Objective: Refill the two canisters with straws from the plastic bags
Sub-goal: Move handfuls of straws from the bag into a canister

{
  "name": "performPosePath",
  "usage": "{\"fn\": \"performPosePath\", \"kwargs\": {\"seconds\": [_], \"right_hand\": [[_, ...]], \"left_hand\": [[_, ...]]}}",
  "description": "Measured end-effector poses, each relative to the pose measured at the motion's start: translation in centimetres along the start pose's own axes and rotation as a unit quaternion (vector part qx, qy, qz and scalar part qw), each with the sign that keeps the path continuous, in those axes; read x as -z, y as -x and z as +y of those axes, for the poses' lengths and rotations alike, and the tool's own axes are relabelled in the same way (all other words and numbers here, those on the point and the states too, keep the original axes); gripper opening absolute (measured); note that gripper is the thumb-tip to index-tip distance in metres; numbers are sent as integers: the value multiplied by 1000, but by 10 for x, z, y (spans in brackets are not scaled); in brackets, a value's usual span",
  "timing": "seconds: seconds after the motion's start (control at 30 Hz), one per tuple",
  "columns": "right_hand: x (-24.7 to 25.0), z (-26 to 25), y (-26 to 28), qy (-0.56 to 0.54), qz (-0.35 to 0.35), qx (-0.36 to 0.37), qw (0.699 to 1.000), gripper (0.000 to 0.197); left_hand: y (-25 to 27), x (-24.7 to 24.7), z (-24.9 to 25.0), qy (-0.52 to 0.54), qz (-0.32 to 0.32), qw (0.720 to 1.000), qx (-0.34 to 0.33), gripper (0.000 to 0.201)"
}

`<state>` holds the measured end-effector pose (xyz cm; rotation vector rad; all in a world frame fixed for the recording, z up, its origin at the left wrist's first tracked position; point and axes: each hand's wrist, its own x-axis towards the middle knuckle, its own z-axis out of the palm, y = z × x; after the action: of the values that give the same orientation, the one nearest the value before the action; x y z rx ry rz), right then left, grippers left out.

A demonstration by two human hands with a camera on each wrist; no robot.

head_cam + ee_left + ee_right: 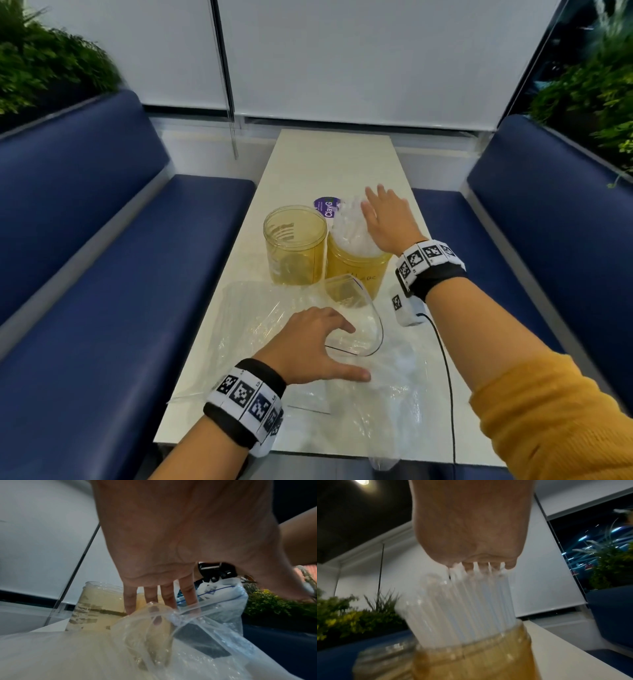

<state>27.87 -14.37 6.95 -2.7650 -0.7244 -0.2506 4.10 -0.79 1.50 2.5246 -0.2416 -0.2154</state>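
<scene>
Two yellow see-through canisters stand side by side on the white table. The left canister is empty. The right canister is packed with upright white straws. My right hand lies flat on the straw tops with its fingers straight. Nearer me, my left hand rests with spread fingers on the mouth of a clear plastic bag. A second, flat clear bag lies to its left. Neither bag shows clearly what is inside.
A round purple label lies behind the canisters. Blue benches flank the narrow table, with plants behind them. A black cable runs from my right wrist across the bag to the table's near edge.
</scene>
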Motion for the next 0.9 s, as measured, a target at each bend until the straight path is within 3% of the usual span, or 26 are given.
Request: {"fn": "performPosePath", "kwargs": {"seconds": [0.1,0.17,0.3,0.4,0.5,0.63,0.7,0.8,0.9], "right_hand": [[31,-2,12,-41,74,-4,996,53],[55,0,26,-45,50,-14,998,50],[86,-8,85,-33,21,-89,995,39],[56,-17,130,-3,-35,-135,990,37],[-11,-16,159,-51,-145,-165,974,53],[-90,13,174,-111,-228,-213,944,73],[-110,19,185,-77,-276,-229,930,71],[-120,18,202,-41,-280,-238,929,55],[-126,24,210,-23,-244,-217,945,53]], "left_hand": [[-4,-7,0,-79,20,996,-25,52],[-8,-9,0,-82,55,995,-1,28],[-16,-14,-2,1,107,993,46,33],[-23,-16,3,96,152,982,51,34],[-26,-16,13,217,186,957,50,15],[-17,-14,14,304,163,937,56,28],[-11,-8,7,315,155,935,53,28],[3,1,-13,244,117,962,44,28],[20,1,-34,173,29,984,21,29]]}}
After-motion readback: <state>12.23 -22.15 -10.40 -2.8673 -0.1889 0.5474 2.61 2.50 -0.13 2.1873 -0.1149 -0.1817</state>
